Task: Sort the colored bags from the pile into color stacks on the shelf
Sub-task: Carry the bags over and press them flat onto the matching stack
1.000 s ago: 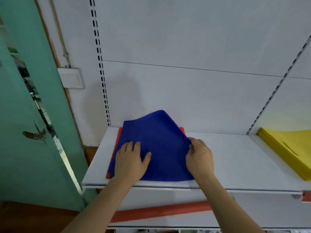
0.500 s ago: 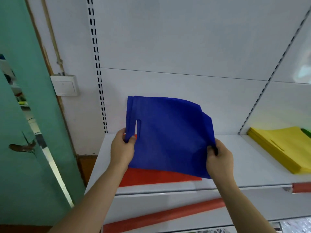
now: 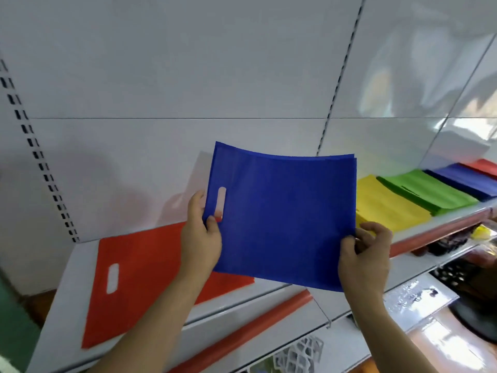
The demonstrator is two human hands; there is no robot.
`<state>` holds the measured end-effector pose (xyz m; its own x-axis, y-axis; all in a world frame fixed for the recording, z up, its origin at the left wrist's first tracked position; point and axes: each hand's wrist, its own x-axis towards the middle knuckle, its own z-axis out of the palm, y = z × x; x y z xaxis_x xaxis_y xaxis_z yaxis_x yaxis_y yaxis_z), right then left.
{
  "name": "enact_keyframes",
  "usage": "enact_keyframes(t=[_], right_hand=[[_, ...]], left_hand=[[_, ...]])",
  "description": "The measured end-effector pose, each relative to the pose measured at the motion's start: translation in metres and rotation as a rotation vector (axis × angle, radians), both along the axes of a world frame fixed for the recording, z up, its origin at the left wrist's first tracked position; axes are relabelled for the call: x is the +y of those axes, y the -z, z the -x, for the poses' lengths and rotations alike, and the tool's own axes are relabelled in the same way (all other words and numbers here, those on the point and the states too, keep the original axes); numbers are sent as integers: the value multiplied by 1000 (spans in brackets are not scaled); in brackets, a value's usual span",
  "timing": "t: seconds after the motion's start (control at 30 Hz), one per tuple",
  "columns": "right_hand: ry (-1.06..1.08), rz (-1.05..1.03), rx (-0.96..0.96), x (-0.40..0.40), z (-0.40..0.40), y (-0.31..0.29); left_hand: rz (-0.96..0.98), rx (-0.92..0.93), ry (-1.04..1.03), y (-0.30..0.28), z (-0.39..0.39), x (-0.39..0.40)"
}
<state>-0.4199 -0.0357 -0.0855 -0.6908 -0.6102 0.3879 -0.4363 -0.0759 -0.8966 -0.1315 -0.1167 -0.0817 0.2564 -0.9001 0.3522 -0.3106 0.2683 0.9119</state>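
I hold a blue bag (image 3: 282, 216) up in the air above the white shelf (image 3: 61, 305). My left hand (image 3: 200, 238) pinches its left edge beside the handle slot. My right hand (image 3: 363, 262) grips its lower right corner. Under it on the shelf lies a red bag (image 3: 145, 275) with a white-looking handle slot. Further right on the shelf sit colour stacks: yellow (image 3: 384, 208), green (image 3: 427, 192), blue (image 3: 465, 181) and red (image 3: 486, 168).
White back panels with slotted uprights (image 3: 338, 84) rise behind the shelf. A red price strip (image 3: 242, 335) runs along the shelf's front edge. Below at the right are clear plastic packets (image 3: 414, 297) and dark goods.
The blue bag was lifted off the red bag and carried up and rightward; both hands went from pressing it flat to gripping its edges. My view swung right, revealing the colour stacks.
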Motion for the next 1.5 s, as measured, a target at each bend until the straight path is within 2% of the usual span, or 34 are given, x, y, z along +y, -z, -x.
enact_keyframes(t=[0.17, 0.37, 0.6, 0.9, 1.13, 1.3, 1.5], right_hand=[[60, 22, 218, 31, 74, -1], [114, -74, 336, 81, 189, -2], [325, -111, 297, 159, 315, 9], [539, -204, 275, 212, 423, 31], [639, -238, 265, 204, 510, 23], [716, -251, 236, 183, 579, 8], [766, -313, 216, 171, 645, 20]], left_hand=[[91, -87, 107, -16, 85, -1], [146, -183, 250, -24, 216, 1], [189, -202, 426, -19, 379, 23], [247, -325, 625, 0, 540, 31], [234, -261, 804, 15, 658, 3], [269, -226, 860, 7, 744, -29], [248, -225, 934, 12, 829, -51]])
